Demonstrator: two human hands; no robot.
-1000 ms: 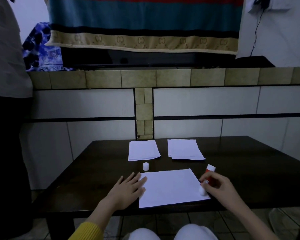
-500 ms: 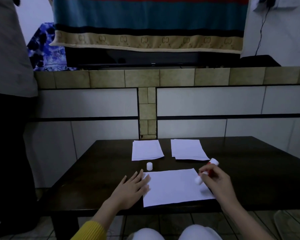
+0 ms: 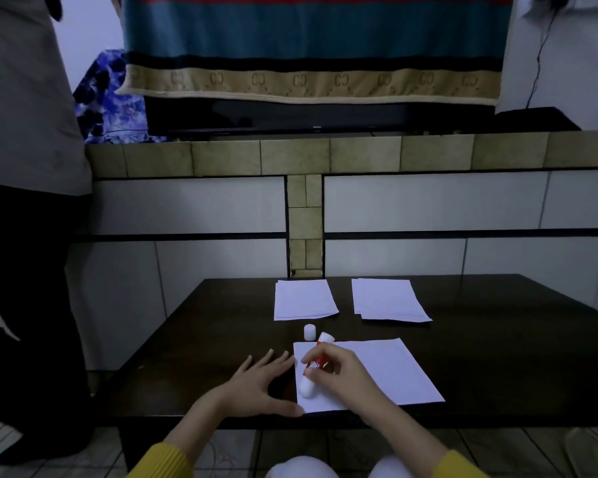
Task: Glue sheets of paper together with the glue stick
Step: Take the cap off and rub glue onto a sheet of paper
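Your right hand [image 3: 342, 376] holds the glue stick [image 3: 314, 367], fingers curled around its red middle, with the white end pressed down on the sheet of paper [image 3: 390, 370] near that sheet's left edge. The stick leans, its other end pointing up and away from you toward the far side of the desk [image 3: 497, 346]. Your left hand [image 3: 256, 384] lies flat on the dark desk just left of the sheet, fingers spread and straight, holding nothing; the thumb tip reaches the sheet's near left corner, and the fingertips lie just beside its left edge.

The sheet lies at the near edge of the desk, roughly square to you. The small white cap [image 3: 309, 332] stands upright on the desk just beyond the sheet's far left corner, beside the raised end of the stick and not touching the paper.

Farther back, two stacks of white paper lie side by side near the far edge: the left stack [image 3: 302, 300] and the right stack [image 3: 389, 300], the right one slightly fanned. Both are well apart from your hands.

Your yellow sleeves [image 3: 159, 460] show at the bottom. A person [image 3: 25, 132] in a grey top and dark trousers stands at the left, beside the desk. Behind it is a tiled ledge [image 3: 359, 153] with a striped blanket [image 3: 311, 46] hanging above it.
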